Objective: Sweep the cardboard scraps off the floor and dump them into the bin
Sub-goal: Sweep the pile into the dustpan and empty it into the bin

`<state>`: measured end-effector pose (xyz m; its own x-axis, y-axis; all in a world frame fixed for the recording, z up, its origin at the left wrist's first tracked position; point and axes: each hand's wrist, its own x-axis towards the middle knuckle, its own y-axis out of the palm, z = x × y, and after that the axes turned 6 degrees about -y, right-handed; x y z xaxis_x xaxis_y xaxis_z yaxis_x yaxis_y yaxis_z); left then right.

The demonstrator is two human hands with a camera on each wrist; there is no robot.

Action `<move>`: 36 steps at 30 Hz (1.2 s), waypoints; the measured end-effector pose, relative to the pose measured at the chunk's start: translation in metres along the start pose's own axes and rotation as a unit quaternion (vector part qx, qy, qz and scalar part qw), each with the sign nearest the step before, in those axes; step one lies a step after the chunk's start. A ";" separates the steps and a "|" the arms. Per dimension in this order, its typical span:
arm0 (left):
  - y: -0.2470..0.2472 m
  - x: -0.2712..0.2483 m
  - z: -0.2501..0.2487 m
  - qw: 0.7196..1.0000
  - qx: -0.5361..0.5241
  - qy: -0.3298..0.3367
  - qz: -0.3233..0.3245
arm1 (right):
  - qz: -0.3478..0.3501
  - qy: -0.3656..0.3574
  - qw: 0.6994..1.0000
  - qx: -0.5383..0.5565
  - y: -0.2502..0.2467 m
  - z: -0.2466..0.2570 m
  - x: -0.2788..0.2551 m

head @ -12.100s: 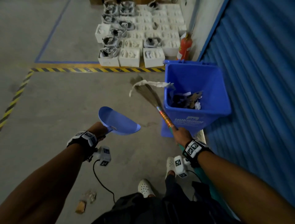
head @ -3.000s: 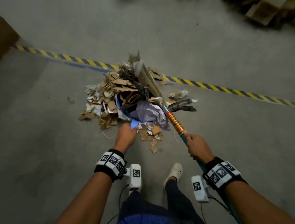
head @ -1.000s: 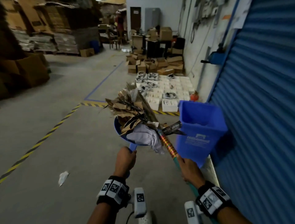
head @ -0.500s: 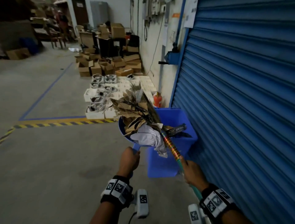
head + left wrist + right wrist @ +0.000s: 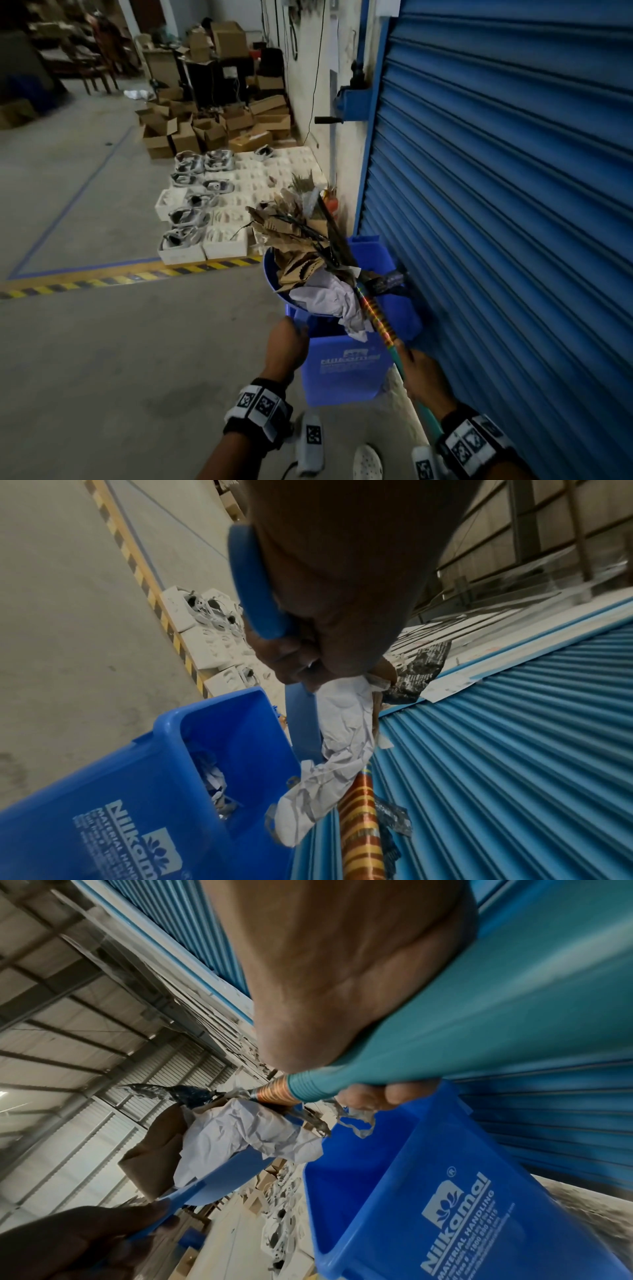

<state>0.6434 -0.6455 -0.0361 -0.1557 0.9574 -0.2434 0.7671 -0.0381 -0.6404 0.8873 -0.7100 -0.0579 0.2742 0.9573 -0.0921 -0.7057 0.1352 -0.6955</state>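
My left hand [image 5: 287,346] grips the handle of a blue dustpan [image 5: 274,274] heaped with brown cardboard scraps [image 5: 294,246] and crumpled white paper [image 5: 329,301]. The dustpan hangs over the open blue bin [image 5: 346,373], which stands against the shutter. My right hand [image 5: 423,378] grips the teal broom handle [image 5: 479,1031]; the broom [image 5: 373,315] lies across the heap, pinning it. In the left wrist view the dustpan handle [image 5: 253,588] runs through my curled fingers [image 5: 294,656], above the bin [image 5: 120,804], which holds some scraps. The right wrist view shows the paper [image 5: 246,1137] beside the bin [image 5: 445,1191].
A blue roller shutter [image 5: 513,205] fills the right side. White trays of parts [image 5: 209,219] sit behind a yellow-black floor stripe [image 5: 120,277], with cardboard boxes [image 5: 212,126] farther back. Bare concrete floor [image 5: 102,359] spreads to the left. My shoe [image 5: 367,462] is near the bin.
I carried the loaded dustpan and broom from the scrap pile to the bin. Over the last second the load moved closer and now sits above the bin's opening.
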 end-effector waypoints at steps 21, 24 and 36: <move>0.103 0.126 -0.036 0.946 0.272 -0.110 0.137 | 0.075 0.111 0.979 -0.155 -0.033 -0.123 0.125; 0.089 0.101 -0.045 0.959 0.250 -0.083 0.104 | 0.070 0.089 0.984 -0.135 -0.033 -0.118 0.113; 0.014 -0.079 0.019 0.981 0.136 -0.134 -0.021 | 0.139 -0.067 0.986 -0.066 0.000 -0.056 0.017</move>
<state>0.6545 -0.7269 -0.0394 -0.3691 0.8513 -0.3729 0.5681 -0.1109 -0.8155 0.9286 -0.7079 -0.0999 -0.0123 0.9792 -0.2026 -0.6485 -0.1620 -0.7438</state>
